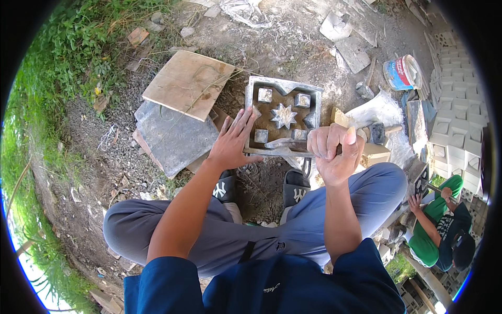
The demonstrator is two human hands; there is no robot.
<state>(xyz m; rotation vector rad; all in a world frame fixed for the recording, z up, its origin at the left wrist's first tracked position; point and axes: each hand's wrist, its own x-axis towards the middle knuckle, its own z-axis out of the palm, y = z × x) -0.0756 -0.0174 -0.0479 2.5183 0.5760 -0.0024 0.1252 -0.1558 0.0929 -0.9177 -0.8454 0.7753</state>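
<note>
A square metal block mould [285, 86] sits in front of my feet, with a star-shaped core [284, 116] in its middle and several small square posts around it. My left hand [235, 137] lies with fingers stretched out against the mould's left wall, holding it at the side. My right hand [336, 152] is closed in a fist round the handle of a narrow-bladed trowel [286, 143]. Its blade points left and lies along the mould's near edge. The fist hides most of the handle.
Left of the mould, a wooden board [188, 83] rests over a grey slab [175, 136]. A paint bucket [402, 73] lies at the far right, near a white sack [379, 112] and stacked pale blocks [457, 115]. At the right, another person [442, 225] works with a similar mould.
</note>
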